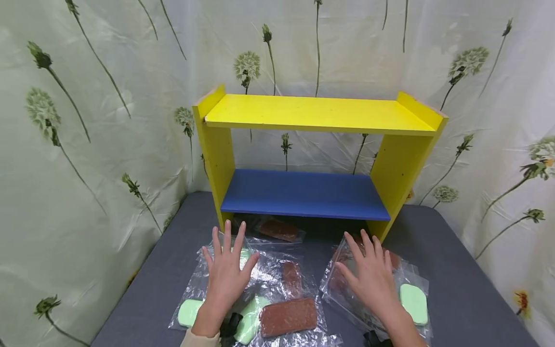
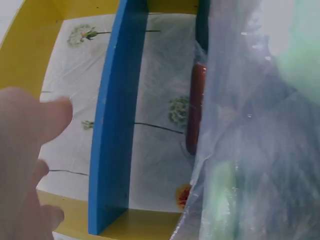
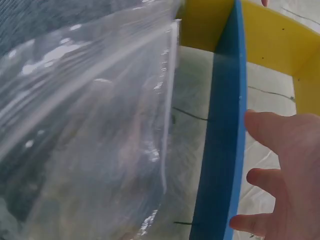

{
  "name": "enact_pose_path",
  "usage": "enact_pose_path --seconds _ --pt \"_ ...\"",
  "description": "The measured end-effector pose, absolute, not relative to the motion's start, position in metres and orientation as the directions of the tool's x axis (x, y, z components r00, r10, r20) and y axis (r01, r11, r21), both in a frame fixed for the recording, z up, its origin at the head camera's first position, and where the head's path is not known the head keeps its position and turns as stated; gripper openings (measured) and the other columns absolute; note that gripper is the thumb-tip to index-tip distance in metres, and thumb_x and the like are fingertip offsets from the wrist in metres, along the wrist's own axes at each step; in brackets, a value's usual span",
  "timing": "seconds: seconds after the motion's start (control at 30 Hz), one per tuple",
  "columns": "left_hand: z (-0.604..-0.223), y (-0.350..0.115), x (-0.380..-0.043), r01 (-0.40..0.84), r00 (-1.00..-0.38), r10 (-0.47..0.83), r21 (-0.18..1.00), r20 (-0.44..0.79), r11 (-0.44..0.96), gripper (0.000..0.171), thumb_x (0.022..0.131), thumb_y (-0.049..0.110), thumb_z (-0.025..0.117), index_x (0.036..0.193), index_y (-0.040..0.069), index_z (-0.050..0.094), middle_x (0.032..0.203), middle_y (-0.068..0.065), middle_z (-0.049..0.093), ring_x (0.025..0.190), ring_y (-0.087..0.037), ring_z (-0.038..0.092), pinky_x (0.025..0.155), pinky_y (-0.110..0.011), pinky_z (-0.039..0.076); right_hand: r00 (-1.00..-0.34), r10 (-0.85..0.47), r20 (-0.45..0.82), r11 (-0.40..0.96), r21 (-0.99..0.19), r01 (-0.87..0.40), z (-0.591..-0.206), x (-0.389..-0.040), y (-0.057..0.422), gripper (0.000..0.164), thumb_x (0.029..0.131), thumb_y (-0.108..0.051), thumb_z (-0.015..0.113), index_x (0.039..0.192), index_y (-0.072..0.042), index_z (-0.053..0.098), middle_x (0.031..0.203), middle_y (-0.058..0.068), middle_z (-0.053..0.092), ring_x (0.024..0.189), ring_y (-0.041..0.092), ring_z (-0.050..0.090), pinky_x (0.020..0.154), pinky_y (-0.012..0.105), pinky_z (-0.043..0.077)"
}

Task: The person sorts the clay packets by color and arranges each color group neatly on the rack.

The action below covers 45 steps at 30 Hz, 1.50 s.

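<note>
We see a small shelf unit (image 1: 401, 168) standing upright on a dark grey desk (image 1: 472, 289) with rounded far corners. Its side panels and top board (image 1: 321, 112) are yellow, the sides rising slightly above that board; a lower board (image 1: 303, 193) is blue. Behind it, and along both sides, we find a pale, creased, shiny cloth (image 1: 151, 106) printed with dandelion heads (image 1: 247, 66) and long thin stems.

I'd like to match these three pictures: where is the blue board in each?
Head: centre, crossing horizontally, the blue board.
Left wrist: left of centre, running top to bottom, blue board.
Right wrist: right of centre, also top to bottom, blue board.
Shared landmark: the yellow frame around it.
</note>
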State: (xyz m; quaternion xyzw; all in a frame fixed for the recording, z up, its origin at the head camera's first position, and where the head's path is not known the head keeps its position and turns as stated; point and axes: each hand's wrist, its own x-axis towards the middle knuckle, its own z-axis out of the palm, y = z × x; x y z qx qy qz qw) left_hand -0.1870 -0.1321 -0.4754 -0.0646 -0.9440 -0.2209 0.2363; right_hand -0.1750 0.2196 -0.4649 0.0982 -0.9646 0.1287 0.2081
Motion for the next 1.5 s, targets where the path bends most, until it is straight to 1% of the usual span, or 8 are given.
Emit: enact_pose_path --seconds 0.1,0.23,0.5,0.7,0.87,1.07,1.3,1.5 --pt "-0.469 -0.132 -0.188 0.243 -0.874 -0.014 0.461 0.485 0.853 0.085 0.096 0.050 0.065 0.163 0.034 0.014 0.168 -0.010 0.005 0.152 -0.035 -0.010 0.106 -0.079 0.002 -0.902 -0.136 0.411 0.935 -0.247 -0.254 -0.458 -0.171 0.223 0.082 0.088 -0.044 0.077 0.157 -0.024 0.037 0.158 0.024 0.028 0.140 0.052 0.026 0.103 0.077 0.023" --pt "-0.459 -0.135 -0.189 0.264 -0.863 -0.055 0.540 0.503 0.799 0.083 0.097 0.044 0.067 0.163 0.032 0.017 0.168 -0.012 0.008 0.153 -0.036 -0.004 0.106 -0.079 0.004 -0.905 -0.133 0.404 0.929 -0.266 -0.255 -0.452 -0.166 0.232 0.081 0.088 -0.039 0.078 0.157 -0.023 0.038 0.155 0.025 0.032 0.137 0.051 0.032 0.100 0.075 0.031" --pt "-0.445 -0.152 -0.201 0.325 -0.821 -0.137 0.651 0.554 0.686 0.076 0.098 0.028 0.068 0.161 0.025 0.026 0.166 -0.014 0.016 0.151 -0.040 0.008 0.106 -0.078 0.016 -0.940 -0.096 0.326 0.937 -0.288 -0.196 -0.450 -0.155 0.255 0.083 0.090 -0.039 0.076 0.159 -0.024 0.032 0.154 0.028 0.031 0.135 0.051 0.033 0.078 0.069 0.048" --pt "-0.438 -0.168 -0.217 0.322 -0.826 -0.204 0.737 0.525 0.594 0.074 0.100 0.029 0.064 0.162 0.031 0.023 0.164 -0.011 0.022 0.149 -0.036 0.022 0.106 -0.070 0.029 -0.974 -0.064 0.216 0.950 -0.284 -0.126 -0.446 -0.146 0.274 0.085 0.092 -0.049 0.071 0.161 -0.025 0.027 0.154 0.030 0.027 0.133 0.056 0.030 0.069 0.074 0.046" --pt "-0.435 -0.176 -0.230 0.307 -0.815 -0.305 0.813 0.493 0.495 0.073 0.101 0.027 0.063 0.161 0.037 0.022 0.163 -0.004 0.028 0.147 -0.032 0.028 0.109 -0.065 0.028 -0.990 -0.045 0.133 0.951 -0.298 -0.084 -0.448 -0.137 0.290 0.084 0.092 -0.056 0.067 0.159 -0.020 0.030 0.152 0.033 0.028 0.129 0.059 0.032 0.068 0.075 0.044" --pt "-0.432 -0.179 -0.245 0.289 -0.809 -0.392 0.877 0.438 0.385 0.071 0.102 0.032 0.061 0.158 0.048 0.022 0.158 -0.003 0.037 0.146 -0.023 0.033 0.110 -0.061 0.033 -0.999 -0.016 0.040 0.953 -0.301 -0.027 -0.461 -0.130 0.312 0.087 0.091 -0.062 0.063 0.157 -0.015 0.032 0.147 0.036 0.030 0.124 0.063 0.035 0.067 0.076 0.045" --pt "-0.433 -0.177 -0.264 0.278 -0.846 -0.375 0.914 0.379 0.296 0.071 0.102 0.032 0.061 0.160 0.041 0.022 0.154 -0.010 0.042 0.141 -0.030 0.040 0.113 -0.054 0.032 -0.995 0.061 -0.085 0.958 -0.273 0.082 -0.470 -0.124 0.335 0.097 0.085 -0.070 0.064 0.154 -0.009 0.034 0.140 0.041 0.032 0.118 0.065 0.038 0.071 0.076 0.045" --pt "-0.435 -0.176 -0.278 0.260 -0.877 -0.349 0.937 0.330 0.231 0.070 0.102 0.032 0.062 0.156 0.050 0.022 0.150 -0.007 0.048 0.135 -0.024 0.048 0.109 -0.049 0.039 -0.982 0.097 -0.162 0.949 -0.281 0.140 -0.476 -0.124 0.346 0.105 0.079 -0.073 0.068 0.152 -0.004 0.036 0.133 0.042 0.038 0.111 0.063 0.046 0.071 0.071 0.047"
